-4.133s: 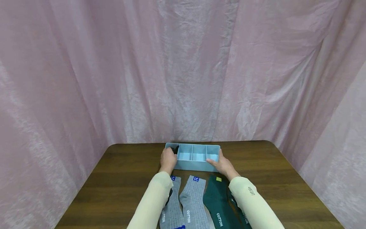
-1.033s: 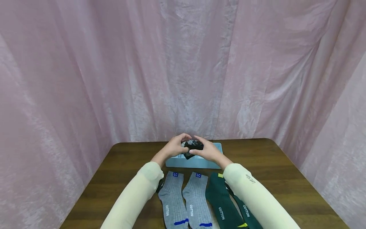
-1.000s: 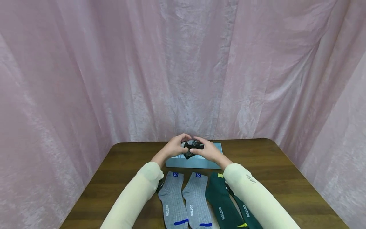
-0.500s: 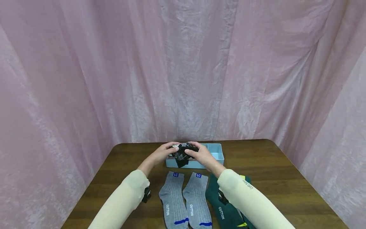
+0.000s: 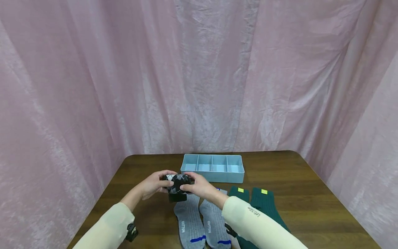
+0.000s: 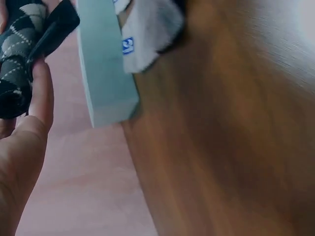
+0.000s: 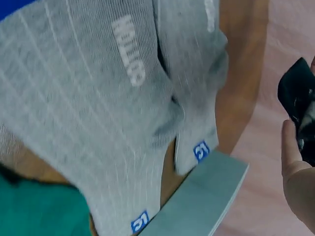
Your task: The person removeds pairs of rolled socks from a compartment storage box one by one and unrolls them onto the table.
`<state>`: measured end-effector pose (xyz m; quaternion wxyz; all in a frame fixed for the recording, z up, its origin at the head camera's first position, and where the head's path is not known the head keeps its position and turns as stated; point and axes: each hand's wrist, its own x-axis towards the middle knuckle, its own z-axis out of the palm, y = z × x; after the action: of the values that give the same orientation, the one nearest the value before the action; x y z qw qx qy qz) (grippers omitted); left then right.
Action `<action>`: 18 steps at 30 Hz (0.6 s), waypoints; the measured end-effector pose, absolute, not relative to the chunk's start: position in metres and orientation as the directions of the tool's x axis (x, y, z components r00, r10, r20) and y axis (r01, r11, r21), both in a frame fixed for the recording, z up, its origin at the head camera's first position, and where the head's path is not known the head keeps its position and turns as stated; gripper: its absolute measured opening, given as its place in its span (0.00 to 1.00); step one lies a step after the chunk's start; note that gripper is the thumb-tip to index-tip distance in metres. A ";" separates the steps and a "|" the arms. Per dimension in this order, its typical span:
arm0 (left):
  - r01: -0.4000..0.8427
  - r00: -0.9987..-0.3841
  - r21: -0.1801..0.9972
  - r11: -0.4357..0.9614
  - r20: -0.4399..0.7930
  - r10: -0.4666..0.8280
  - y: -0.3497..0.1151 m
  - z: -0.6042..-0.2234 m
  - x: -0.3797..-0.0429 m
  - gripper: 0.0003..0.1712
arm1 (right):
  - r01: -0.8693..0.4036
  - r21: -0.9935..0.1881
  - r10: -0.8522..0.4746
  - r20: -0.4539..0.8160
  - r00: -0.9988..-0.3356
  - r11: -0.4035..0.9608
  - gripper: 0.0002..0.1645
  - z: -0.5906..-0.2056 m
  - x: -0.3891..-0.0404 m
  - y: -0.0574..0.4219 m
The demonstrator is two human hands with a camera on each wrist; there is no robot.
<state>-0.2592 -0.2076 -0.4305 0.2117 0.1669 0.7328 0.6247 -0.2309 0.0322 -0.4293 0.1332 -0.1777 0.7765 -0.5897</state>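
A rolled pair of black, grey and white argyle socks [image 5: 178,182] is held in the air between both hands, in front of the left part of the box. My left hand [image 5: 156,184] grips its left end, thumb on the near side. At the other end my right hand [image 5: 199,187] pinches the roll between thumb and fingers. A loose dark flap hangs below it. The left wrist view shows the sock roll [image 6: 19,54] with its coiled end, and the left hand [image 6: 29,142] around it. In the right wrist view the right hand [image 7: 300,182] is partly cut off.
A light blue box [image 5: 214,177] with several compartments stands at the table's back. Two grey ribbed socks [image 5: 190,221] lie nearer, below the hands. Two dark green socks [image 5: 264,202] lie to their right, partly behind the right sleeve. A pink curtain [image 5: 199,76] hangs behind the table [image 5: 311,207].
Both hands have carried the sock roll from over the box to the left and nearer, and lower in the head view. The box's compartments, covered before, now show.
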 end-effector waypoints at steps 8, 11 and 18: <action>-0.130 -0.789 0.976 0.175 -0.209 0.578 -0.247 -0.450 -0.231 0.27 | -0.134 -0.918 -0.461 -0.057 -0.886 0.373 0.34 -0.453 -0.207 -0.003; -0.171 -0.774 0.968 0.184 -0.248 0.582 -0.258 -0.459 -0.223 0.26 | -0.130 -0.910 -0.481 -0.083 -0.873 0.393 0.34 -0.460 -0.200 -0.014; -0.131 -0.782 0.928 0.348 -0.313 0.539 -0.275 -0.484 -0.216 0.26 | -0.273 -0.814 -0.561 -0.078 -0.824 0.514 0.36 -0.466 -0.192 -0.015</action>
<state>-0.2163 -0.2751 -0.4839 0.3017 0.1334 0.7637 0.5550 -0.1915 -0.0154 -0.4660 0.1683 -0.2442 0.8535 -0.4285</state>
